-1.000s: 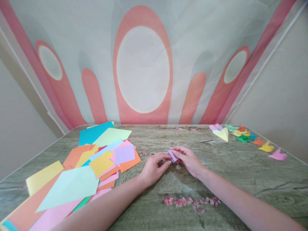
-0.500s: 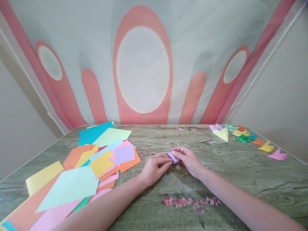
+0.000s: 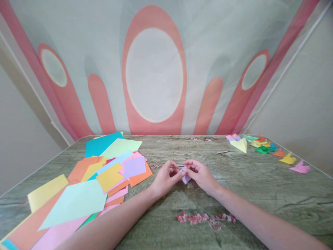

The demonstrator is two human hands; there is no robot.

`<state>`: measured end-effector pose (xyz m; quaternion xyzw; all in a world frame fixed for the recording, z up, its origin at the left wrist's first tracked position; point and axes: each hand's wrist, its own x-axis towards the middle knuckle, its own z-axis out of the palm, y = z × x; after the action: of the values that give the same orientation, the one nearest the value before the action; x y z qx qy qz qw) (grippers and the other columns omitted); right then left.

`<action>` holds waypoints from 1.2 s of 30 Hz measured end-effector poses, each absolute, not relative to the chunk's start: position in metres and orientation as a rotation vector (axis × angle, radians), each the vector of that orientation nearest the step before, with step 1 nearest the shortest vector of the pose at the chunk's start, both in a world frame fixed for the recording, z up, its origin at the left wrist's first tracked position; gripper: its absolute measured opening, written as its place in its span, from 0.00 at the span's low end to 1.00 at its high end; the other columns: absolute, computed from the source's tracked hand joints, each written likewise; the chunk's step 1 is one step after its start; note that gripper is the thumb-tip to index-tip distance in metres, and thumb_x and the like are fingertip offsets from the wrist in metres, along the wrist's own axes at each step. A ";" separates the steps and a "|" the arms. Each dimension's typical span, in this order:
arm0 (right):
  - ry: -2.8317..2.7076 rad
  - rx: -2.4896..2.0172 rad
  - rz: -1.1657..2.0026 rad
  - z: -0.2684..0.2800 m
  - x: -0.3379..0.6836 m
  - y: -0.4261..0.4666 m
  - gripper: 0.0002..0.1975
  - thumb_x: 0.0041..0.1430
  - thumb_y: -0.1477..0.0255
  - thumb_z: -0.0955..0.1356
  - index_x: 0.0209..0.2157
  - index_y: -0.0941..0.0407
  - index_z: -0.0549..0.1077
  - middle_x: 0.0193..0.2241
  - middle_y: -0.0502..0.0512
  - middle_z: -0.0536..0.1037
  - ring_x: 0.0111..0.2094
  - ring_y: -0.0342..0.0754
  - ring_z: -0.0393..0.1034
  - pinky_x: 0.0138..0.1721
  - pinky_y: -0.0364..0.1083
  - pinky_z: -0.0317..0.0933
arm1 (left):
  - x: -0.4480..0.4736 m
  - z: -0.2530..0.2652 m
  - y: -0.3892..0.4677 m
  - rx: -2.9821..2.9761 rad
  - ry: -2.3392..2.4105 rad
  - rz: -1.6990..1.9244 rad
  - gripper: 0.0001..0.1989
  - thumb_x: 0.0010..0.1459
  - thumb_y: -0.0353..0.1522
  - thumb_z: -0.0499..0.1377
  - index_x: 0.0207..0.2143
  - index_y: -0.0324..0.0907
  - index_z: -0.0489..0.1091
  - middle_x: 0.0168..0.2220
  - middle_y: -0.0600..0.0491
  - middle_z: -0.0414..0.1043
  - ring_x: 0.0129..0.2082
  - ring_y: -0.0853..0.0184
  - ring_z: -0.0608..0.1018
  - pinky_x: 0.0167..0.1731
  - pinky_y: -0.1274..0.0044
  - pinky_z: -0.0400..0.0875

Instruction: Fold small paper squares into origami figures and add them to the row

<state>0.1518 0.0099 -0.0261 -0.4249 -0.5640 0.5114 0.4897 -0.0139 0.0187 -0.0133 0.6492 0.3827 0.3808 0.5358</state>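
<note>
A grey wood-grain table (image 3: pixel 260 187) stands before a wall hanging with pink arches and white ovals (image 3: pixel 154 74). At the middle of the table, both hands meet over a small lilac folded paper (image 3: pixel 185 178). The left hand (image 3: pixel 164 180) pinches the left side of the paper between thumb and fingertips; the remaining fingers are curled. The right hand (image 3: pixel 201 175) pinches the right side, fingers bent and pressed together over the upper edge. The paper is held just above the table surface, between the two hands; whether its lower corner touches the table cannot be determined.

On the left, a loose pile of coloured paper sheets (image 3: pixel 85 180) lies overlapping, extending from the near left edge to the far left area. At the far right, a group of folded paper figures (image 3: pixel 262 147) in yellow, green, orange and pink lies well apart from the hands. A patch of small pink flecks (image 3: pixel 205 218) lies near, between the forearms.
</note>
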 end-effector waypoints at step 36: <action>-1.337 -1.079 1.060 -0.020 0.154 0.011 0.13 0.52 0.67 0.67 0.40 0.55 0.72 0.22 0.47 0.65 0.23 0.41 0.58 0.25 0.41 0.53 | -0.016 -0.011 0.018 1.683 0.895 0.738 0.26 0.49 0.31 0.59 0.50 0.38 0.56 0.21 0.60 0.68 0.21 0.73 0.69 0.22 0.83 0.58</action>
<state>0.1542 0.0115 -0.0199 -0.4523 -0.5607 0.4444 0.5325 -0.0155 0.0180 -0.0114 0.7025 0.3737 0.3079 0.5215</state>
